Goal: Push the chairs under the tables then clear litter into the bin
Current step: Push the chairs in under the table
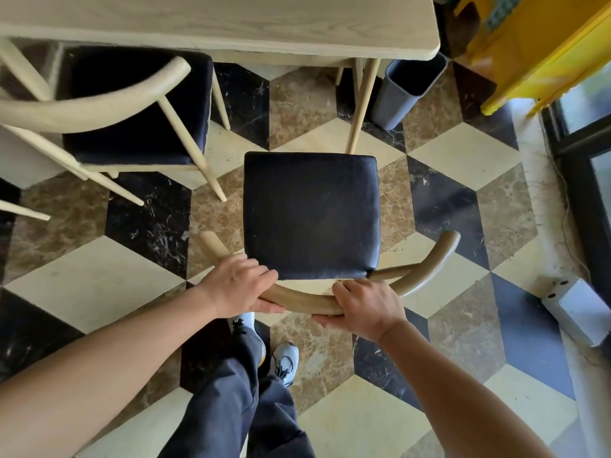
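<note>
Nearest, the left hand (236, 285) and the right hand (365, 305) each wrap closed around the curved backrest rail (307, 302) of the chair (310, 216), fingers over the top and thumbs under, set either side of the rail's middle. That even spacing looks right for the step in hand: pushing with both hands equally should keep the chair running straight rather than swinging to one side.

The chair stands fully out on the patterned floor (446, 150), its dark seat facing the table (231, 24), with bare floor between the seat's far edge and the table's near edge. The main hazard is the table leg (360, 107) just beyond the seat's far right corner; the seat seems to line up close to it, so steering slightly left before pushing in would likely clear it. To the left, a second chair (132, 104) sits partly under the table, its near right leg coming down close to the left side of the path, so the gap is narrow on both sides.

Farther right, a grey bin (405, 94) stands beside the table leg, just past the table's corner, well placed for the litter step. No litter is plainly visible here.
</note>
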Motion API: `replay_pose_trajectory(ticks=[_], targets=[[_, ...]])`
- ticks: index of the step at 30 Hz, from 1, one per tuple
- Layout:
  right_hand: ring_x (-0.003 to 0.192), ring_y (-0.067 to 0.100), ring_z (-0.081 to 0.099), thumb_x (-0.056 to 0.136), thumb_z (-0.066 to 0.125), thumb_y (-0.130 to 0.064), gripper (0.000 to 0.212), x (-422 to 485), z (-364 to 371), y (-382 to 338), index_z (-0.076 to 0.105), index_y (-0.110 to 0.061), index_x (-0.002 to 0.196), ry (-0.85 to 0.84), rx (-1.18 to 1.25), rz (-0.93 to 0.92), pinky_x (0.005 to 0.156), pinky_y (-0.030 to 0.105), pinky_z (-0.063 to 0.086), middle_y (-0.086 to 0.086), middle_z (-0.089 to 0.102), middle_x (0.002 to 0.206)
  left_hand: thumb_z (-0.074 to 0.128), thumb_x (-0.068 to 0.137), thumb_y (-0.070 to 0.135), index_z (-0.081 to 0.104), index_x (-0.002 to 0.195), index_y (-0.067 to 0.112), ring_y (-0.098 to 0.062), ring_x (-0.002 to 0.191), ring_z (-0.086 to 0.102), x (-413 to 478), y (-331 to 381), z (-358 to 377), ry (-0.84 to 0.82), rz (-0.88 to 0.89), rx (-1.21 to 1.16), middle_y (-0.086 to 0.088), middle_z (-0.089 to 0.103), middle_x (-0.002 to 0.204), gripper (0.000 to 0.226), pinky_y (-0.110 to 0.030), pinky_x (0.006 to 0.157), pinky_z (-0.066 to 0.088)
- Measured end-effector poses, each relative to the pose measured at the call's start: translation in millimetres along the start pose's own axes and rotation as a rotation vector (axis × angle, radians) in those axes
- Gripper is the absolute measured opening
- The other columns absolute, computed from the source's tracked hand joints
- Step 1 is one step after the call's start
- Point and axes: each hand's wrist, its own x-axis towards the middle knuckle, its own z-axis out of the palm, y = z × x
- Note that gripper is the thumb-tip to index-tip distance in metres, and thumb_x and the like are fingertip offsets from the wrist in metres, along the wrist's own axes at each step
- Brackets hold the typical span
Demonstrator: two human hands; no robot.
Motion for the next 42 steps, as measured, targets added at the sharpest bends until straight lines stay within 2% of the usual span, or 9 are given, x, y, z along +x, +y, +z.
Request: replay_pose_trajectory(ticks=[5, 12, 17, 21, 25, 31, 35, 39, 42], targets=[[0.050, 0.021, 0.057, 0.084, 0.039, -0.081, 0.068, 41.0, -8.1, 10.3, 0.056, -0.017, 0.069, -0.041, -0.004, -0.013, 0.043, 0.028, 0.037, -0.004, 0.057, 0.058, 0.042, 0.092, 0.074, 0.050, 0.073, 0.016, -0.020, 0.054, 0.052, 12.1, -32.7, -4.3, 0.012, -0.014, 0.013, 0.005, 0.050, 0.058, 0.061, -0.033, 0.054, 0.038], [0.051, 0.023, 0.057, 0.086, 0.038, -0.078, 0.067, 98.4, -8.2, 12.9, 0.056, -0.016, 0.067, -0.026, 0.035, -0.006, 0.044, 0.032, 0.046, -0.003, 0.055, 0.057, 0.052, 0.090, 0.071, 0.055, 0.076, 0.015, -0.019, 0.055, 0.053, 20.7, -91.4, -10.2, 0.021, 0.006, 0.044, 0.004, 0.052, 0.061, 0.058, -0.033, 0.055, 0.040], [0.057, 0.023, 0.061, 0.088, 0.036, -0.079, 0.069, 138.5, -7.9, 19.0, 0.059, -0.016, 0.071, -0.021, 0.035, -0.013, 0.047, 0.033, 0.048, -0.002, 0.060, 0.063, 0.049, 0.091, 0.072, 0.055, 0.074, 0.014, -0.020, 0.054, 0.052, 30.5, -128.9, -18.8, 0.039, -0.001, 0.035, 0.003, 0.052, 0.060, 0.060, -0.033, 0.054, 0.041], [0.054, 0.021, 0.059, 0.087, 0.033, -0.080, 0.070, 169.3, -15.1, 28.2, 0.059, -0.017, 0.070, -0.015, 0.015, -0.021, 0.043, 0.029, 0.042, -0.004, 0.058, 0.061, 0.043, 0.091, 0.075, 0.056, 0.077, 0.015, -0.020, 0.055, 0.055, 41.4, -157.8, -24.6, -0.007, 0.004, 0.013, 0.003, 0.054, 0.062, 0.063, -0.033, 0.054, 0.045], [0.063, 0.020, 0.064, 0.088, 0.021, -0.083, 0.081, 184.6, -15.4, 31.4, 0.069, -0.018, 0.085, -0.008, 0.006, -0.009, 0.047, 0.030, 0.042, -0.005, 0.065, 0.071, 0.037, 0.092, 0.076, 0.058, 0.080, 0.015, -0.019, 0.055, 0.057, 51.7, -175.3, -28.8, -0.038, 0.025, -0.002, 0.004, 0.056, 0.064, 0.066, -0.031, 0.053, 0.044], [0.060, 0.022, 0.062, 0.085, 0.035, -0.085, 0.075, 189.4, -15.0, 34.7, 0.068, -0.018, 0.080, -0.011, -0.001, -0.011, 0.044, 0.030, 0.042, -0.003, 0.064, 0.069, 0.045, 0.089, 0.077, 0.059, 0.078, 0.016, -0.019, 0.054, 0.057, 58.3, -183.8, -27.6, -0.026, 0.064, -0.007, 0.004, 0.057, 0.064, 0.063, -0.028, 0.051, 0.040], [0.051, 0.020, 0.058, 0.077, 0.054, -0.084, 0.067, 203.5, -15.7, 43.8, 0.059, -0.017, 0.069, 0.055, -0.028, -0.039, 0.040, 0.028, 0.035, -0.003, 0.057, 0.060, 0.044, 0.089, 0.077, 0.061, 0.078, 0.015, -0.018, 0.052, 0.056, 67.0, -199.0, -25.6, -0.015, 0.072, 0.008, 0.004, 0.057, 0.063, 0.065, -0.026, 0.048, 0.039], [0.049, 0.021, 0.059, 0.082, 0.044, -0.083, 0.068, 220.2, -20.3, 52.6, 0.059, -0.018, 0.069, 0.113, 0.001, -0.030, 0.038, 0.028, 0.039, -0.004, 0.057, 0.058, 0.044, 0.089, 0.078, 0.059, 0.080, 0.016, -0.018, 0.054, 0.056, 81.1, -215.4, -28.9, -0.041, 0.070, 0.009, 0.004, 0.057, 0.065, 0.065, -0.027, 0.049, 0.041], [0.048, 0.020, 0.059, 0.083, 0.046, -0.081, 0.066, 230.1, -21.2, 59.2, 0.055, -0.018, 0.067, 0.137, 0.026, -0.022, 0.036, 0.029, 0.042, -0.004, 0.057, 0.057, 0.037, 0.090, 0.079, 0.060, 0.085, 0.017, -0.018, 0.056, 0.057, 90.5, -225.4, -32.4, -0.091, 0.067, 0.012, 0.005, 0.058, 0.067, 0.067, -0.028, 0.050, 0.045]])
